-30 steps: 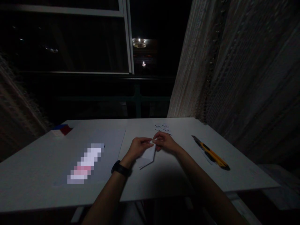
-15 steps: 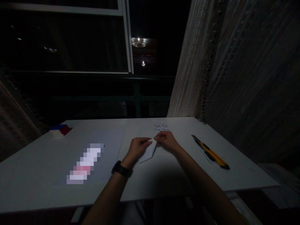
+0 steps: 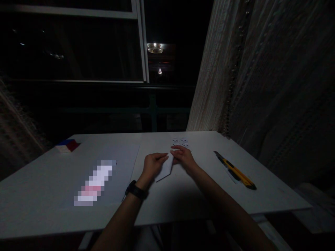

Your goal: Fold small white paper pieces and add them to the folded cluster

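Note:
A small piece of folded white paper is held between my two hands above the middle of the table. My left hand, with a dark watch on its wrist, pinches the paper's upper left edge between thumb and fingers. On the other side, my right hand grips the upper right corner, its fingertips close to those of the left. Just beyond the right hand lie several small paper pieces with dark marks, partly covered by its fingers.
A yellow and black utility knife lies on the right of the white table. On the left are a large pale sheet with a blurred bright patch and a coloured cube. Curtains hang beside the dark window.
My right hand has shifted slightly left, its fingers reaching further over the paper's top corner. The left hand has moved a little left, still pinching the paper.

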A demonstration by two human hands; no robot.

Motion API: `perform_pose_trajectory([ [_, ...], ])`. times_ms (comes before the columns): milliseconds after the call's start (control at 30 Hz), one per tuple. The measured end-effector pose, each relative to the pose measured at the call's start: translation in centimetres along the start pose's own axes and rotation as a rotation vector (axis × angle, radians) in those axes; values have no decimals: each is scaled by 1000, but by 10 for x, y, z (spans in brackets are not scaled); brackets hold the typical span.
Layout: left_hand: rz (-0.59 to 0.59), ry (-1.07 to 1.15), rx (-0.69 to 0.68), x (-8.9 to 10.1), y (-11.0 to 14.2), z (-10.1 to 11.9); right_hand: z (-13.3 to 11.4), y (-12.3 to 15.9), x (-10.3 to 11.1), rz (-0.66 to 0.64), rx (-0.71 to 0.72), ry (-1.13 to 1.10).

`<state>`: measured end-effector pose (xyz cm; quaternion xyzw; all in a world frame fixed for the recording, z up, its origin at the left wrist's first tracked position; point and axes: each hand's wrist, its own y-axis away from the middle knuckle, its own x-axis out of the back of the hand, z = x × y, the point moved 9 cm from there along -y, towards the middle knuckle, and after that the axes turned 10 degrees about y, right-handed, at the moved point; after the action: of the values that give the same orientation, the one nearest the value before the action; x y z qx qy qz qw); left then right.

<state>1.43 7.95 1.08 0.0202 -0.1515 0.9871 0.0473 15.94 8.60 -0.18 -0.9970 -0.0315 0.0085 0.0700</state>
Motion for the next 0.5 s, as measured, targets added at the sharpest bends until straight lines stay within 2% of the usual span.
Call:
perform_pose_trajectory([
  [133, -5, -37, -52, 0, 0, 6, 8, 3, -9, -67, -71, -42],
  [500, -63, -112, -161, -5, 2, 14, 5, 3, -4, 12, -45, -54],
])
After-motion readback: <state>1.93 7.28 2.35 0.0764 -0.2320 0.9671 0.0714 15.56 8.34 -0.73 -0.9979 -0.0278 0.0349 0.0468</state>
